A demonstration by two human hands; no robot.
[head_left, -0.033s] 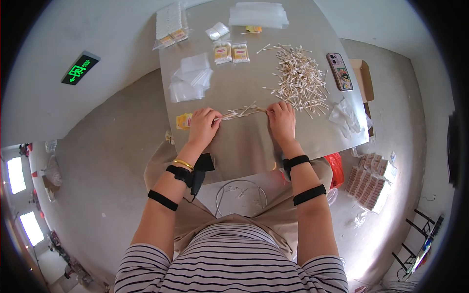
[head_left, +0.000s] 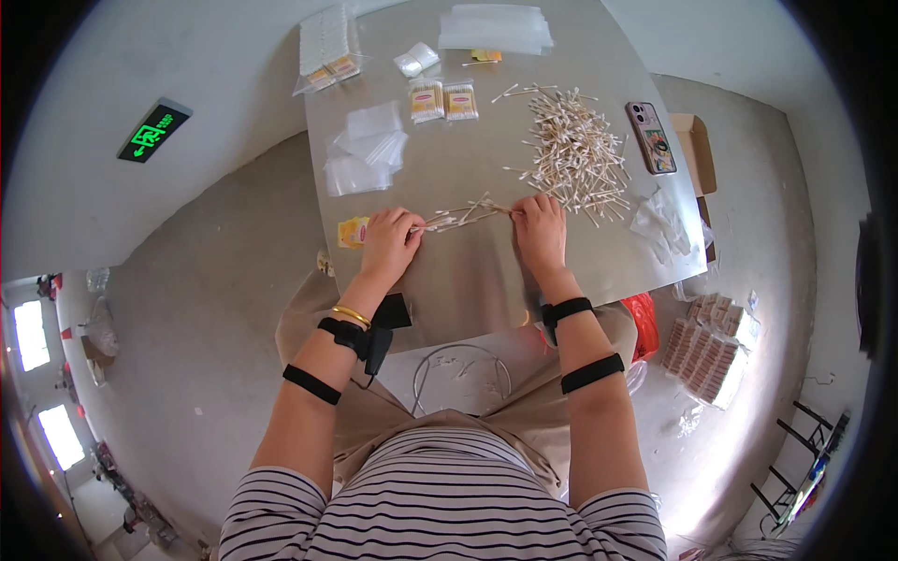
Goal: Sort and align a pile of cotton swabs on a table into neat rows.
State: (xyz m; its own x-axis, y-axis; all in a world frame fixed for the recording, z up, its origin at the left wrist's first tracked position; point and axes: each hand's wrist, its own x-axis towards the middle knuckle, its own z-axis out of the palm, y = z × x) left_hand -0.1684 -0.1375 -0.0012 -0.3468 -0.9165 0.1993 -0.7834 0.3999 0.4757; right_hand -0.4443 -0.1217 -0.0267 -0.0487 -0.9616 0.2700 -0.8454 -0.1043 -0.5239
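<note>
A loose row of cotton swabs (head_left: pixel 458 218) with wooden sticks lies between my two hands, low over the metal table. My left hand (head_left: pixel 391 240) is closed, with the white tips at the row's left end showing by its fingers. At the other end my right hand (head_left: pixel 540 229) pinches swab ends between thumb and fingers. Just beyond the right hand spreads a big heap of cotton swabs (head_left: pixel 578 154). Yellow printed cards (head_left: pixel 353 233) lie left of my left hand. What sits inside my curled fingers is partly hidden.
On the metal table (head_left: pixel 468 280) lie clear plastic bags (head_left: pixel 365 154), filled swab packs (head_left: pixel 427 100), a stack of plastic sleeves (head_left: pixel 494 29) and a bundle of packs (head_left: pixel 327 47). A phone (head_left: pixel 650 137) and crumpled plastic (head_left: pixel 660 224) are at the right edge. Stacked packs (head_left: pixel 711 351) stand on the floor.
</note>
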